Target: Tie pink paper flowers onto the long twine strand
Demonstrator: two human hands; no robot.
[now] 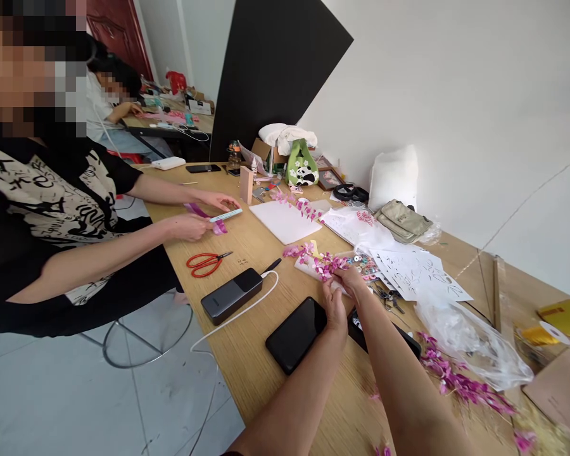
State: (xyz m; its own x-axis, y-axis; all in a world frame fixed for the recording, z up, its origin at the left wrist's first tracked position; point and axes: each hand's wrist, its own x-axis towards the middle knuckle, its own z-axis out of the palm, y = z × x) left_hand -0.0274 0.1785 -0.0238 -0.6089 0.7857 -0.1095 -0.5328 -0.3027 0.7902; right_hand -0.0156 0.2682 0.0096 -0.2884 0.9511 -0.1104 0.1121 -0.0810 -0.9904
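In front of me my right hand (352,282) is closed around the lower end of a spray of pink artificial flowers (323,265). My left hand (335,305) meets it just below, fingers pinched at the same end; the stem itself is hidden by the fingers. The blossoms point away to the left, over a small white pad (306,268). A black tablet or large phone (297,334) lies beside my left wrist, and an open black case (406,339) is partly hidden under my right forearm.
Across the left side, a co-worker's hands (192,225) hold a pale strip over purple ribbon. Red-handled scissors (204,264), a power bank (232,296) with white cable, a white foam sheet (285,221), cut paper sheets (415,272), a plastic bag (475,342) and more pink flowers (465,379) lie around.
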